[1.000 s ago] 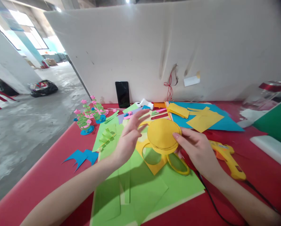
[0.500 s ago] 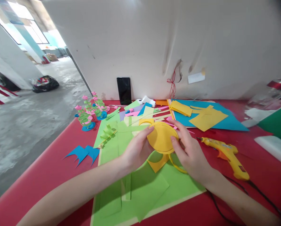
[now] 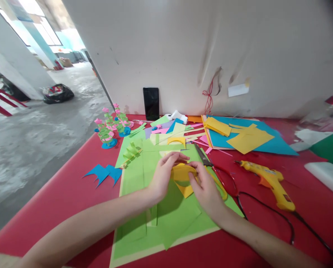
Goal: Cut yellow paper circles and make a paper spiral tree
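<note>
The left hand (image 3: 164,172), fingers arched over, and right hand (image 3: 206,186), fingers curled, grip between them a yellow paper disc (image 3: 183,172), tilted nearly edge-on, above the green paper sheet (image 3: 130,243), toward its far edge.

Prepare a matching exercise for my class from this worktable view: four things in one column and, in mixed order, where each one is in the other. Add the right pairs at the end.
Things
1. Rounded yellow paper piece
2. Black phone
3. Blue spiky paper pieces
4. Yellow glue gun

Places
A. On the red tabletop, beside the left edge of the green paper
B. Between the left hand and the right hand
C. To the right of the red-handled scissors
D. Propped against the white panel

Right pairs: 1-B; 2-D; 3-A; 4-C
</note>
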